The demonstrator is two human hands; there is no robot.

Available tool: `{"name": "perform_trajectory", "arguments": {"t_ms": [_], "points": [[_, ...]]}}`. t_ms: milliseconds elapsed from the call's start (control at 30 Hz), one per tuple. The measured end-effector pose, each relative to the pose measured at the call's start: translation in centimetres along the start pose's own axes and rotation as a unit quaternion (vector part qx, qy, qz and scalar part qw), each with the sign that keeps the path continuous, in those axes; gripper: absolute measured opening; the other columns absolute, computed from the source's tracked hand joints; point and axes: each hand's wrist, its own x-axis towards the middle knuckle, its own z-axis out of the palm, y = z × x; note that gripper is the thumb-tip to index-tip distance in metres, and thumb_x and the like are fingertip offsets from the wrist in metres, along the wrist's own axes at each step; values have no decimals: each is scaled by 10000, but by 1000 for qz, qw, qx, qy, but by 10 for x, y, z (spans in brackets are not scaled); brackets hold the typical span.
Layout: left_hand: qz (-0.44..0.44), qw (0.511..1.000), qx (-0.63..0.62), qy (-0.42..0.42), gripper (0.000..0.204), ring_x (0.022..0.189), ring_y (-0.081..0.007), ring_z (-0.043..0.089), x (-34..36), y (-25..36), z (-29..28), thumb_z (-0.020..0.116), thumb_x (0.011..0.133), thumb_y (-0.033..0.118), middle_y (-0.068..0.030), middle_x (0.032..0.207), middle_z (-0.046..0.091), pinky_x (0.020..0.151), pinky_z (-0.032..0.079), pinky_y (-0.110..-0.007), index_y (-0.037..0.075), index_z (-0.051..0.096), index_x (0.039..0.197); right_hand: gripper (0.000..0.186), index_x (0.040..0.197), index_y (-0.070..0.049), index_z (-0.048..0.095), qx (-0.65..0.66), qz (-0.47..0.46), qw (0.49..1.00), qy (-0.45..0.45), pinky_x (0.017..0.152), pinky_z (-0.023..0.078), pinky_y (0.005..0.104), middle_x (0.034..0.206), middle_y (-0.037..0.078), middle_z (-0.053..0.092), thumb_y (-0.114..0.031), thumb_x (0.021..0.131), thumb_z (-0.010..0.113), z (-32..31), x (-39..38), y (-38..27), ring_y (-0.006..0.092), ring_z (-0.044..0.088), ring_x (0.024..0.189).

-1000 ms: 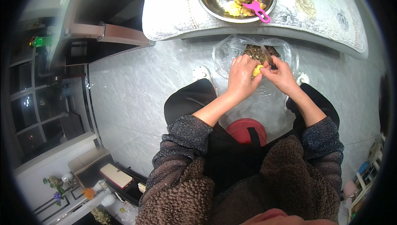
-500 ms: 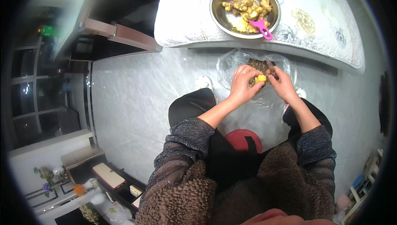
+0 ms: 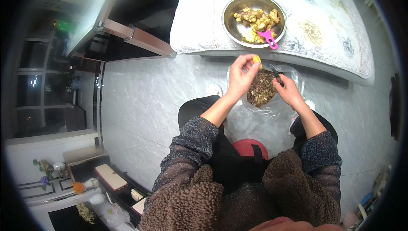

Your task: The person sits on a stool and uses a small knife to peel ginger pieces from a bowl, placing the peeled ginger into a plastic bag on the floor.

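Note:
My left hand (image 3: pixel 242 78) is raised toward the bowl and pinches a small yellow piece of peeled ginger (image 3: pixel 257 62) between thumb and fingers. In my right hand (image 3: pixel 290 90) is a small knife (image 3: pixel 276 74) with a dark handle, its blade pointing up and away from me. Below both hands lies a clear plastic bag (image 3: pixel 278 108) on the floor, holding a heap of brown peelings (image 3: pixel 260 91). Beyond it, a steel bowl (image 3: pixel 228 30) contains several knobbly ginger roots (image 3: pixel 258 17), some yellow peeled ginger and a pink peeler (image 3: pixel 268 39).
The bowl stands on a padded surface with a white quilted floral cover (image 3: pixel 312 16). Between my legs is a red round seat or lid (image 3: pixel 250 147). A glass-topped table (image 3: pixel 140 39) stands at the far left, and a low cabinet (image 3: pixel 111 175) at the near left.
My left hand has lifted the ginger piece away from the bag, toward the bowl. My right hand with the knife has drawn apart from it, uncovering the peelings. The view has shifted slightly.

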Motion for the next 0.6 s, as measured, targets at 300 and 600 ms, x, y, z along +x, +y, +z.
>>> {"name": "perform_trajectory", "arguments": {"t_ms": [300,600], "points": [[71,964,228,120,453,763,-201,584,95,31,-14,778,797,201,-115,954,644,709,504,-324,-6,641,1174,206,1009,1,595,4,-29,1000,-5,649,456,305,822,72,631,-196,947,588,-3,-8,-8,131,549,702],[-71,994,-70,-43,303,946,-147,621,-3,12,-6,537,1016,241,-94,1033,678,847,504,-304,-26,657,1093,286,1038,-43,591,123,67,989,-40,604,440,297,758,18,587,-321,983,548,-8,-17,-26,103,551,675]]}}
